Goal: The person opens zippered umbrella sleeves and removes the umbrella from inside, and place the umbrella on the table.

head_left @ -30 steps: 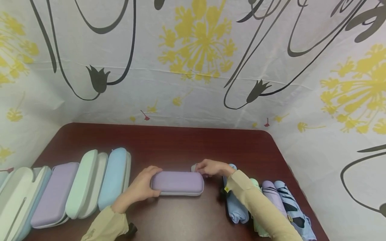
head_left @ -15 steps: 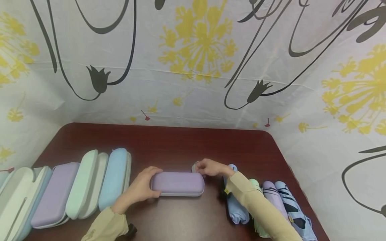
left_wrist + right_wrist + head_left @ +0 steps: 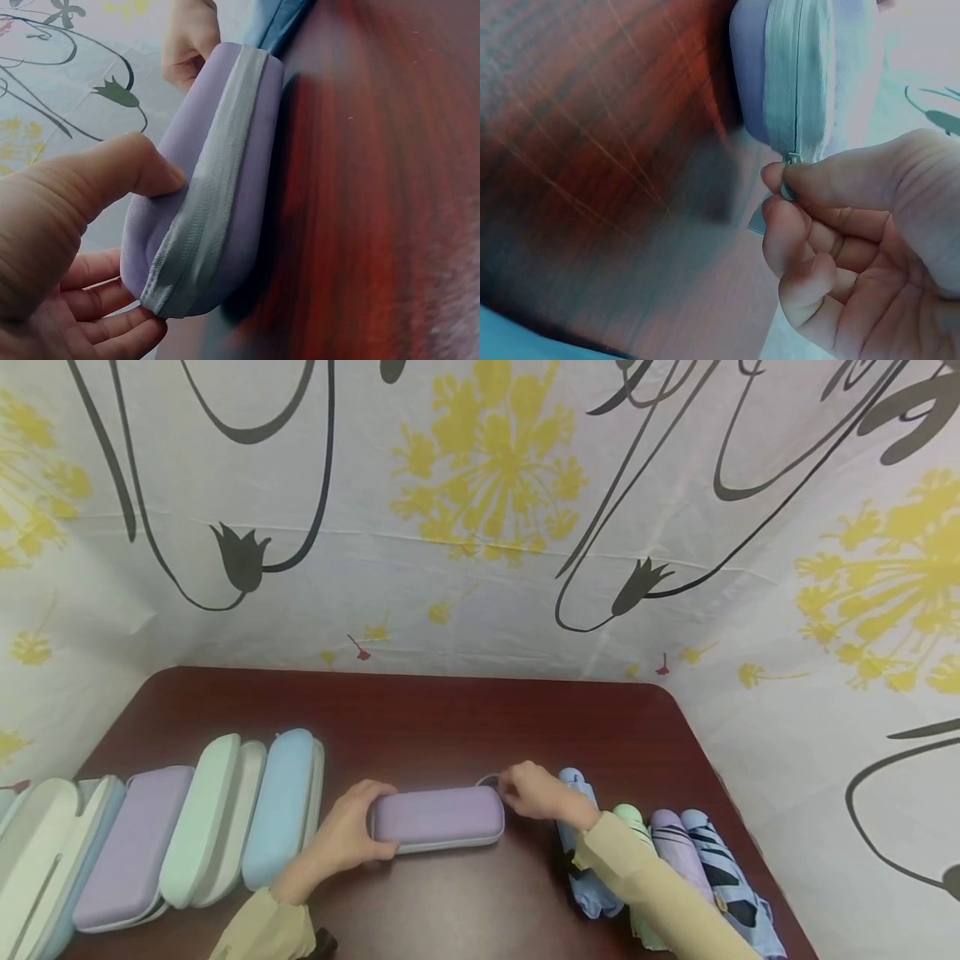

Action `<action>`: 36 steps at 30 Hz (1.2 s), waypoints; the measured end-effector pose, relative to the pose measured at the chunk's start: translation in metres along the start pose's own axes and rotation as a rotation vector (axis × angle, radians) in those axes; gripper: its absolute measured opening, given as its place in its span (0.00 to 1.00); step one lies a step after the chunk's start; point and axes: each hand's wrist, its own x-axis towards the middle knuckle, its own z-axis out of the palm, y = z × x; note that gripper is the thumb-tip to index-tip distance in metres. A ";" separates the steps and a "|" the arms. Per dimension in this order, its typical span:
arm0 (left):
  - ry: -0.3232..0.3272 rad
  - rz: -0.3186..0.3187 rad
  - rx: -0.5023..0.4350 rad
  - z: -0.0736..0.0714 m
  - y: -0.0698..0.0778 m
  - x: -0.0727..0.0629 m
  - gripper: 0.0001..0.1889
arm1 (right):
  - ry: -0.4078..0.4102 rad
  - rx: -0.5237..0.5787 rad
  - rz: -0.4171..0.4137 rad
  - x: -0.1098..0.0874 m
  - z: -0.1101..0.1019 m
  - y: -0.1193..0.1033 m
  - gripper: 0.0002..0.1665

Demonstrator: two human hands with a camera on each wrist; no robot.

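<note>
A closed purple zip case (image 3: pixel 438 817) lies crosswise on the brown table in the head view. My left hand (image 3: pixel 348 827) grips its left end, and the left wrist view shows the thumb (image 3: pixel 142 169) pressing one side of the pale zip band (image 3: pixel 210 187). At the case's right end is my right hand (image 3: pixel 536 789). Its thumb and forefinger pinch the small metal zipper pull (image 3: pixel 790 180) in the right wrist view; the other fingers are curled. A thin loop (image 3: pixel 487 778) shows behind the case's right corner in the head view.
Left of the hands stands a row of cases: blue (image 3: pixel 277 814), mint (image 3: pixel 198 827), purple (image 3: pixel 135 852) and a whitish open one (image 3: pixel 37 860). Folded umbrellas lie at the right, partly under the right sleeve: light blue (image 3: pixel 596 893), green (image 3: pixel 630 814), purple (image 3: pixel 667 827), patterned blue (image 3: pixel 727 877).
My right hand has moved a little right and nearer, from behind the case's corner to beside its end. The case has turned slightly and shifted left with my left hand.
</note>
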 end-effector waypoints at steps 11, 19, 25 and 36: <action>0.110 -0.023 0.009 0.010 0.000 -0.009 0.34 | -0.002 0.065 0.090 -0.014 0.001 -0.014 0.09; 0.160 -0.058 0.048 0.009 0.009 -0.015 0.34 | 0.084 0.069 0.121 -0.017 0.007 -0.023 0.08; 0.133 0.006 0.024 0.005 0.010 -0.021 0.35 | 0.122 0.054 0.188 -0.015 0.009 -0.022 0.08; 0.240 0.006 0.021 0.020 0.006 -0.032 0.36 | 0.162 0.093 0.160 -0.008 0.015 -0.032 0.08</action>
